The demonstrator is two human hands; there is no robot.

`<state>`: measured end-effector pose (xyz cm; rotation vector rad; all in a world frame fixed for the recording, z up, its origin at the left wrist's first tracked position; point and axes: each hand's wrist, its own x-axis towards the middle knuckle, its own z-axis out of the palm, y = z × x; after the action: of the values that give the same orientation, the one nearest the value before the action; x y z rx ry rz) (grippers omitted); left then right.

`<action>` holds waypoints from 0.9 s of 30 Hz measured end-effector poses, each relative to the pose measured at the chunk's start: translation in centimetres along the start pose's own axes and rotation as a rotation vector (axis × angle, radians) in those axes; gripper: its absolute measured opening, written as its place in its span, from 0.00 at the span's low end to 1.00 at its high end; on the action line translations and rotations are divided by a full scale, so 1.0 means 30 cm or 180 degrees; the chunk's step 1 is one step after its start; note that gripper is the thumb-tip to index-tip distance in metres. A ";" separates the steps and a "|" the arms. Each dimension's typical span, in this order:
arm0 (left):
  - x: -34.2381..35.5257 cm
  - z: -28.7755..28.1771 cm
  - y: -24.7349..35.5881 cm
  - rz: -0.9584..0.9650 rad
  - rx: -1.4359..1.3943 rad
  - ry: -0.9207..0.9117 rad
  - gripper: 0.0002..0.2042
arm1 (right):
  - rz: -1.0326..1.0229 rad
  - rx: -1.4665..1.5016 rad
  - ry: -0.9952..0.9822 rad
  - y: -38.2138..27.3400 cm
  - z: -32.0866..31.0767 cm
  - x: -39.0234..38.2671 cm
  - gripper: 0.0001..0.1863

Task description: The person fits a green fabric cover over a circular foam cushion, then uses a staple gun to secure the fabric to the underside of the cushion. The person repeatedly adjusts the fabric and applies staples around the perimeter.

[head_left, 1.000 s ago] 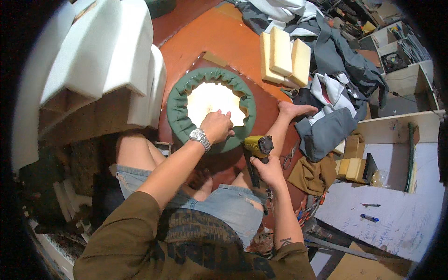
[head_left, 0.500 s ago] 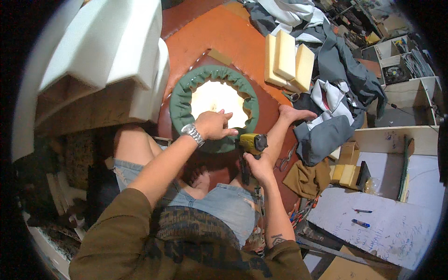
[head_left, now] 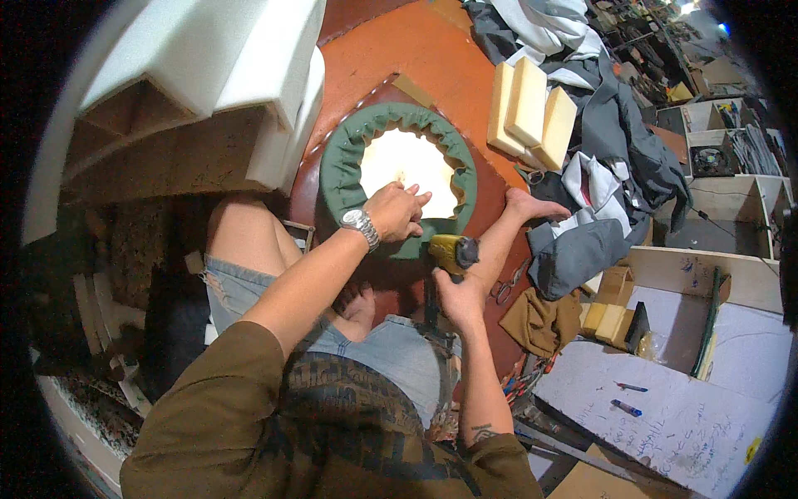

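A round board wrapped in gathered green fabric (head_left: pixel 337 170) lies before me, its pale middle bare and bright inside the ruffled edge. My left hand (head_left: pixel 396 214), wearing a metal watch (head_left: pixel 361 226), rests over the near part of the ring. Its fingers are apart and reach over the pale middle, with the thumb on the near side. My right hand (head_left: pixel 462 299) is wrapped round the grip of a yellow-and-black staple gun (head_left: pixel 452 253). The gun's nose points left, beside the near right edge of the green fabric. Where exactly the nose sits against the fabric cannot be made out.
White foam-covered forms (head_left: pixel 249 75) stand at the left. Yellow foam blocks (head_left: pixel 525 101) and grey fabric (head_left: pixel 611 125) lie at the back right. Scissors (head_left: pixel 509 283) and a brown cloth (head_left: pixel 540 318) are right of my leg. A white board (head_left: pixel 657 416) carries pens.
My left thumb has drawn in from beside the staple gun's nose. The staple gun has shifted slightly toward me relative to the round board. The whole view has shifted a little.
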<state>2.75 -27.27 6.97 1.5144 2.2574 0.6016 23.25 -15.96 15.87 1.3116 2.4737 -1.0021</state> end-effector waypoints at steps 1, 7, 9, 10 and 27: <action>0.000 0.001 -0.002 -0.0009 -0.0056 -0.0037 0.15 | -0.0045 -0.0181 0.0056 -0.015 0.004 -0.011 0.22; 0.005 0.011 -0.006 -0.0038 -0.0110 0.0066 0.14 | 0.0205 -0.0100 -0.0086 -0.095 -0.009 -0.057 0.27; 0.009 0.013 -0.009 -0.0067 -0.0113 0.0030 0.14 | 0.0158 -0.0112 -0.0024 -0.097 0.005 -0.067 0.27; 0.011 0.013 -0.011 -0.0103 -0.0085 -0.0044 0.14 | 0.0013 -0.0004 0.0067 -0.094 0.021 -0.069 0.26; 0.013 -0.006 -0.022 -0.0137 -0.0223 -0.0238 0.14 | -0.0323 0.0558 -0.0260 -0.069 0.094 -0.075 0.22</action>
<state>1.99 -27.16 6.74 1.4274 2.1840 0.5953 22.53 -20.05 15.72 1.1750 2.4598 -1.2958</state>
